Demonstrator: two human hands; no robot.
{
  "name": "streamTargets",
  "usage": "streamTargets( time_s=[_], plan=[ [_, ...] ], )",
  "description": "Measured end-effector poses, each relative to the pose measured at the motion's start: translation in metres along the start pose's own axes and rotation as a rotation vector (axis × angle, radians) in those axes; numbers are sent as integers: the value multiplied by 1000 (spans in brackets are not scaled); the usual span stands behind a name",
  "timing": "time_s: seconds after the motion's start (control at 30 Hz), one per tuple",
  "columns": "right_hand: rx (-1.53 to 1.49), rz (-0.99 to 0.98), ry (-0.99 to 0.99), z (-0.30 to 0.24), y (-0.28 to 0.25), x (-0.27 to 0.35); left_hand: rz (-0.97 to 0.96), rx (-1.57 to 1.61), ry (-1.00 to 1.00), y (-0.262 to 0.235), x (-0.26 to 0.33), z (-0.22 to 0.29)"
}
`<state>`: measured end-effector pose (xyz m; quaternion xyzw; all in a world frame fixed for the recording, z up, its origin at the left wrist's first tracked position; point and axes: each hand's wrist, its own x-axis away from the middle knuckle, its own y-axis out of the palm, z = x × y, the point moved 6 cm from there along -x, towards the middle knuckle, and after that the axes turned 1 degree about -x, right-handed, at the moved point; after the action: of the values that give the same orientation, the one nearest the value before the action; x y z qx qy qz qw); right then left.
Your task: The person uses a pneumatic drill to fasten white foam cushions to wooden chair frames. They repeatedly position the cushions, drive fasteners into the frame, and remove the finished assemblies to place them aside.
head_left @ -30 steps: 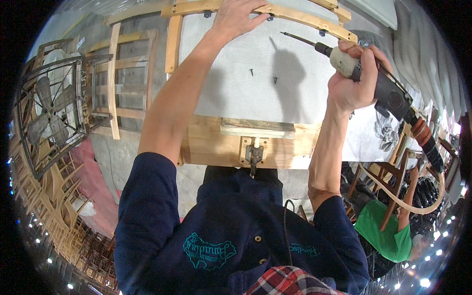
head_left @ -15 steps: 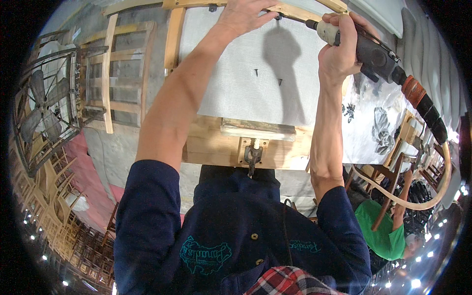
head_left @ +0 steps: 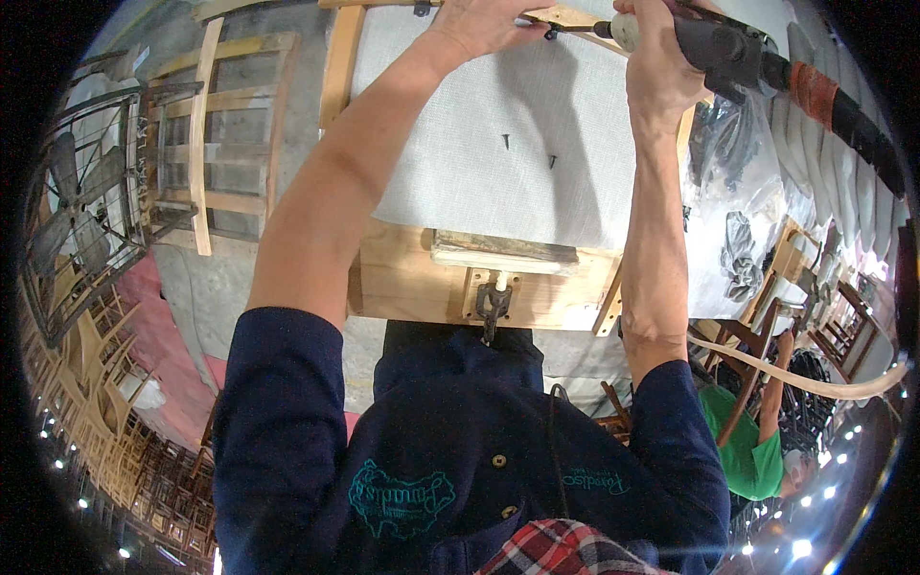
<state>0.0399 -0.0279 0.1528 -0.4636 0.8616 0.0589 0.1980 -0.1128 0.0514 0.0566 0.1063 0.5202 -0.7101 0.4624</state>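
Note:
At the top edge my right hand [head_left: 661,72] is wrapped round a dark pistol-shaped power screwdriver [head_left: 724,48], with orange tape round its hose end. Its long thin bit [head_left: 575,29] points left to a small black fitting [head_left: 551,33] on the wooden frame. Across from it, the fingers of my left hand [head_left: 479,27] are pinched together beside the bit's tip; what they hold is too small to make out. Below, on the white fabric panel [head_left: 450,144] set in the frame, lie two loose dark screws [head_left: 506,142], apart from both hands.
A wooden bench [head_left: 402,278] with a metal clamp [head_left: 494,299] stands before my body. Slatted wooden frames [head_left: 201,144] and a caged fan [head_left: 81,201] are at the left. Clear plastic sheeting [head_left: 733,144], a pale hose [head_left: 815,379] and a person in green [head_left: 752,450] are at the right.
My right hand and the screwdriver have shifted up and slightly right in the picture, the hose swinging outward. My left hand stays by the black fitting at the bit's tip.

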Motion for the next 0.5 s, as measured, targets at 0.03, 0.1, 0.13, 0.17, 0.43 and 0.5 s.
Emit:
streamTargets(
  time_s=[0.03,0.1,0.13,0.17,0.43,0.5],
  plan=[
    [20,23,2,-5,2,-1,-7,-1,-7,1,-1,-1],
    [77,52,-52,-16,1,0,-23,-1,-18,3,1,-1],
    [114,60,-112,-26,-1,1,-29,0,-18,5,0,-1],
    [-15,70,-108,-24,-2,2,-36,0,-19,6,0,-2],
    [123,-64,-167,-25,-9,3,41,-141,59,5,2,1],
    [239,-92,-313,-31,-8,2,47,-146,64,6,4,0]
  ],
)
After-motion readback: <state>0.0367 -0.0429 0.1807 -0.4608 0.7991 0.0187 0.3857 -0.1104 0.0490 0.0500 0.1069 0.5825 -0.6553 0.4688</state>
